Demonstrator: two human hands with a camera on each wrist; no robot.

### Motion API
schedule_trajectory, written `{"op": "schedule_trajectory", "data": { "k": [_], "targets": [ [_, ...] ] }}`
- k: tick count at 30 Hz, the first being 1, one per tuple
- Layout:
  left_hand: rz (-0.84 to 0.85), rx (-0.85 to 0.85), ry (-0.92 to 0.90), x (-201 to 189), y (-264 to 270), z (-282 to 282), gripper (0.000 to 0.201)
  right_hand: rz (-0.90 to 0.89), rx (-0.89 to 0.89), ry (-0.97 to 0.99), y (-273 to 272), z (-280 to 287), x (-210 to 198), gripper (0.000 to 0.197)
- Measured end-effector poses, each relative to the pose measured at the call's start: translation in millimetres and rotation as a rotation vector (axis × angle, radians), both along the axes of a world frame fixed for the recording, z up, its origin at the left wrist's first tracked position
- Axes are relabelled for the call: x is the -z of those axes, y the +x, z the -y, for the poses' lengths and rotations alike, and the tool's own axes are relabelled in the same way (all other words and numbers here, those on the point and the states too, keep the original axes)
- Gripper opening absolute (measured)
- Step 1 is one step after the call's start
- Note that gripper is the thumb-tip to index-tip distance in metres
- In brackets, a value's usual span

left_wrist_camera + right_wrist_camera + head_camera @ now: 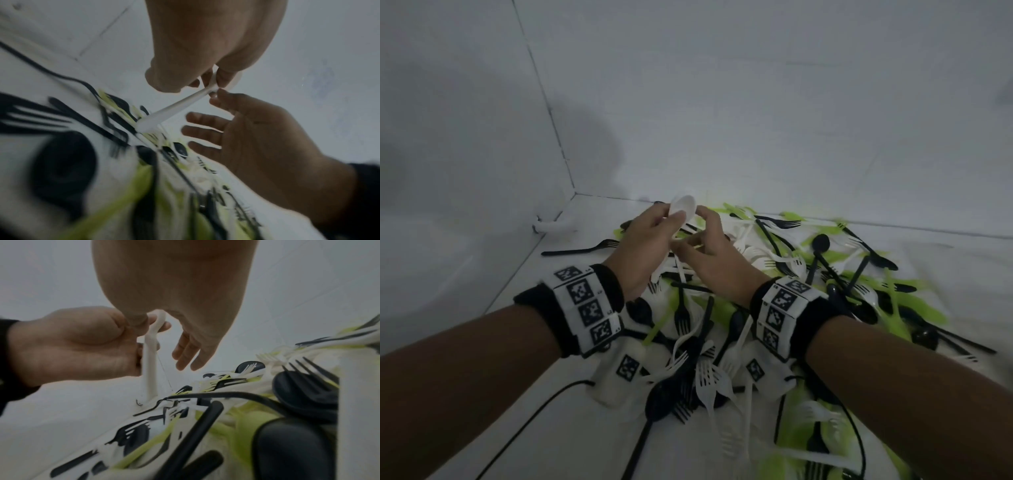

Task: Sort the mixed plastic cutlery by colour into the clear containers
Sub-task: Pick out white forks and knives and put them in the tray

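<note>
A pile of black, white and lime-green plastic cutlery covers the white surface. Above its far left part my left hand pinches a white spoon just under the bowl, with the bowl up and the handle pointing down toward the pile. My right hand is close beside it, its fingers straight and spread. Its thumb tip is at the spoon's neck, gripping nothing. In the right wrist view the spoon hangs almost upright from the left hand. No container is in view.
White walls meet in a corner at the left, close behind the pile. A small white object lies in that corner. A lone black fork lies left of the pile. A black cable runs under my left forearm.
</note>
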State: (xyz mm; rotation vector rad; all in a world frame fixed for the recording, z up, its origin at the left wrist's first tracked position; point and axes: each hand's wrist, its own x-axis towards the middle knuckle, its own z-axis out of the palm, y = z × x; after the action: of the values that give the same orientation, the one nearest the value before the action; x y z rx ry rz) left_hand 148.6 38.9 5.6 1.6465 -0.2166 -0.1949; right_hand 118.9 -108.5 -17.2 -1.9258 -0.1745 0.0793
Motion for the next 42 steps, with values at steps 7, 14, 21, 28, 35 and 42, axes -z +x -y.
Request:
{"op": "schedule_trajectory", "data": {
  "k": [7,14,21,28,35,42],
  "targets": [
    [-0.036,0.049,-0.153,-8,-18,44,0.01,0.128,0.181,-0.15,-43,48,-2,0.018],
    [0.349,0.439,0.303,11,-39,87,0.006,0.276,0.302,-0.83,-108,155,-1,0.033],
    [0.562,0.557,0.365,9,-95,175,0.007,0.237,0.365,-0.932,-177,207,-10,0.048],
    [0.536,0.581,0.329,11,-158,282,0.014,0.249,0.359,-0.836,-242,311,-7,0.028],
    [0.592,0.602,0.599,28,-212,400,0.056,0.14,0.435,-0.753,-306,434,5,0.015],
    [0.414,0.876,1.01,22,-223,461,0.067,-0.067,0.324,-0.594,-325,492,20,0.008]
  ]
}}
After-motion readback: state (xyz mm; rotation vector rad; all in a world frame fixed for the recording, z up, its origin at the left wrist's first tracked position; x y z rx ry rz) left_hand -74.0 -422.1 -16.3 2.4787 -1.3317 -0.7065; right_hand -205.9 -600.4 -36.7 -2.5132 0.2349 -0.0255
